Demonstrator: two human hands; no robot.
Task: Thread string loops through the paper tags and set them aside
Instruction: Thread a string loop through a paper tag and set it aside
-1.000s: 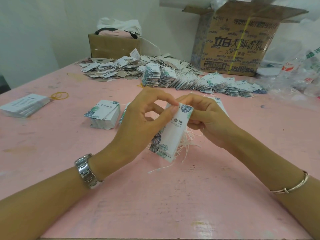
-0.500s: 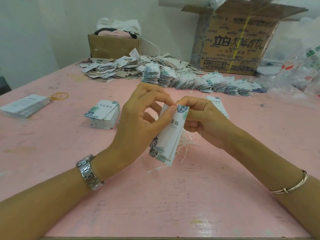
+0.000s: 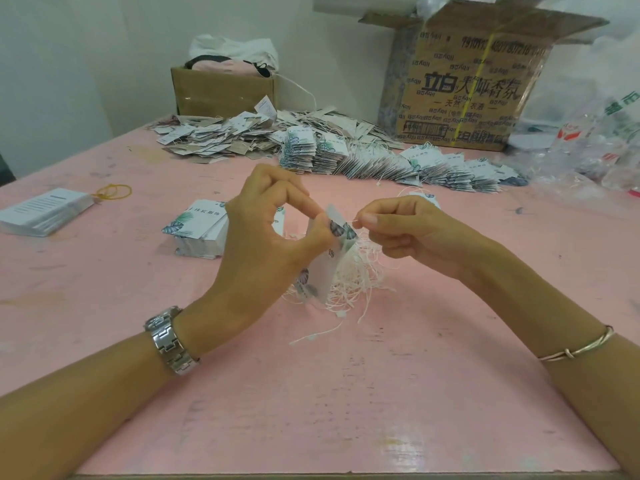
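My left hand [image 3: 266, 233] pinches a white paper tag [image 3: 329, 261] with green leaf print near its top, holding it upright over the pink table [image 3: 346, 393]. Just to its right, my right hand [image 3: 401, 230] pinches the end of a thin white string [image 3: 355, 221] at the tag's top corner. A tangle of loose white strings [image 3: 353, 282] lies on the table under and behind the tag. A stack of unthreaded tags [image 3: 199, 232] sits left of my left hand.
Rows and heaps of finished tags [image 3: 381, 161] stretch across the far side. A large printed carton [image 3: 467, 81] stands back right, a smaller box [image 3: 221, 88] back centre. A card stack [image 3: 45, 211] and a yellow rubber band [image 3: 114, 192] lie at the left. Plastic bags [image 3: 588, 150] crowd the right.
My right hand has drawn away to the right of the tag, pulling a string end. The tag has turned more edge-on in my left hand.
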